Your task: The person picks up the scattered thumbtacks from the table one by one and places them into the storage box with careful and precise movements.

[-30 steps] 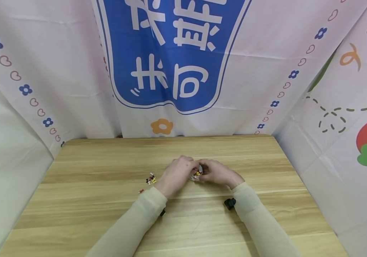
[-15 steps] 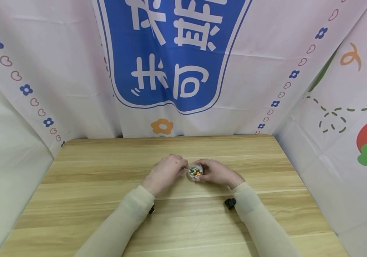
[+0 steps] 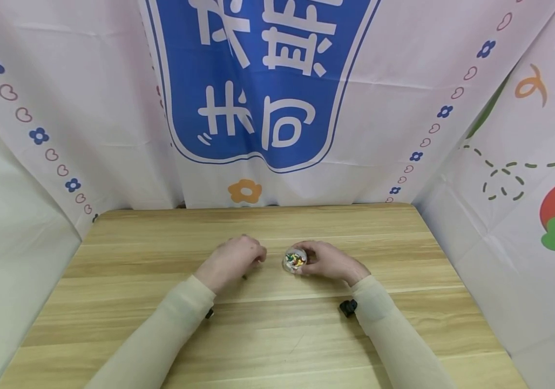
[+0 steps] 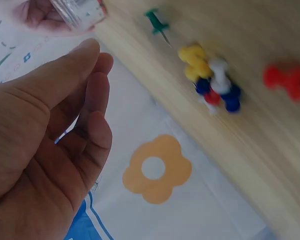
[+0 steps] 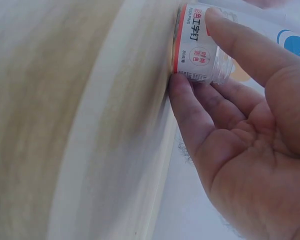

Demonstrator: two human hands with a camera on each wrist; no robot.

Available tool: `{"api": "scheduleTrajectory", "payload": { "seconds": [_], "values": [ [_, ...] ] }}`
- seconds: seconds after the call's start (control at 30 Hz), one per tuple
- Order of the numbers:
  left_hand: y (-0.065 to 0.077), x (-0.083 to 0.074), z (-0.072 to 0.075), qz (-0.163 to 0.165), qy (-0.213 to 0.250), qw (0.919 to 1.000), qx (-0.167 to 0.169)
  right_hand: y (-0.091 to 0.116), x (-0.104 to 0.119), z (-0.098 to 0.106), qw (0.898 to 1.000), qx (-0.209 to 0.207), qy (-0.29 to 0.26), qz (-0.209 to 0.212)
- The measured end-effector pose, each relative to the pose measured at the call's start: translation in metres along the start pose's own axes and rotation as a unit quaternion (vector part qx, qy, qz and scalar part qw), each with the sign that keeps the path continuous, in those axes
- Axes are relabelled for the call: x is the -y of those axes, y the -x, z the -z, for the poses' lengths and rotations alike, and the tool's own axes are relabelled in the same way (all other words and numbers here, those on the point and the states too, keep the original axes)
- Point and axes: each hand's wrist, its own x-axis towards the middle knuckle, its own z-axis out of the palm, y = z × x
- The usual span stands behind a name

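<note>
My right hand [image 3: 328,262] grips a small clear jar [image 5: 197,47] by its side, thumb and fingers around it. The jar stands upright on the table; its label reads "PUSH PINS". Its top is open, showing colourful push pins [image 3: 296,261] inside. To the left of the jar, my left hand [image 3: 231,262] hovers above the table, fingers loosely bent and holding nothing. In the left wrist view, a cluster of yellow, white, blue and red push pins [image 4: 210,80] lies near that hand. A green push pin [image 4: 156,21] and a red push pin [image 4: 286,81] lie apart from the cluster.
Both hands work over a wood-grain table [image 3: 277,340]. Behind it hangs a white cloth [image 3: 379,108] printed with a blue sign and flowers. A black wrist camera [image 3: 347,308] sits beside the right sleeve.
My left hand has drawn back from the jar's mouth toward the left, now covering most of the loose pins in the head view. My right hand and the jar have stayed in place.
</note>
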Motion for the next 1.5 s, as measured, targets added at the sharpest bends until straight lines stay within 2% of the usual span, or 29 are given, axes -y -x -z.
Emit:
{"api": "scheduleTrajectory", "payload": {
  "seconds": [0.07, 0.37, 0.63, 1.13, 1.3, 1.5],
  "values": [
    [0.002, 0.003, 0.001, -0.004, -0.008, 0.9999, 0.007, 0.0, 0.0, 0.0, 1.0, 0.0, -0.002, 0.0],
    [0.013, 0.01, 0.001, -0.061, -0.032, 0.9967, 0.043, 0.001, 0.001, 0.0, 1.0, 0.001, -0.002, -0.001],
    [0.015, 0.012, -0.003, -0.056, -0.024, 0.9945, 0.084, 0.001, 0.001, 0.0, 1.0, 0.001, -0.005, 0.0],
    [0.015, 0.012, -0.007, -0.069, -0.019, 0.9951, 0.067, 0.001, 0.0, -0.001, 1.0, 0.001, -0.008, -0.004],
    [0.011, 0.008, -0.008, -0.074, -0.019, 0.9955, 0.056, 0.001, 0.0, -0.001, 1.0, 0.0, -0.012, -0.003],
    [0.006, -0.001, -0.01, -0.062, -0.026, 0.9972, 0.033, 0.0, -0.001, -0.001, 1.0, -0.001, -0.01, -0.004]
  ]
}}
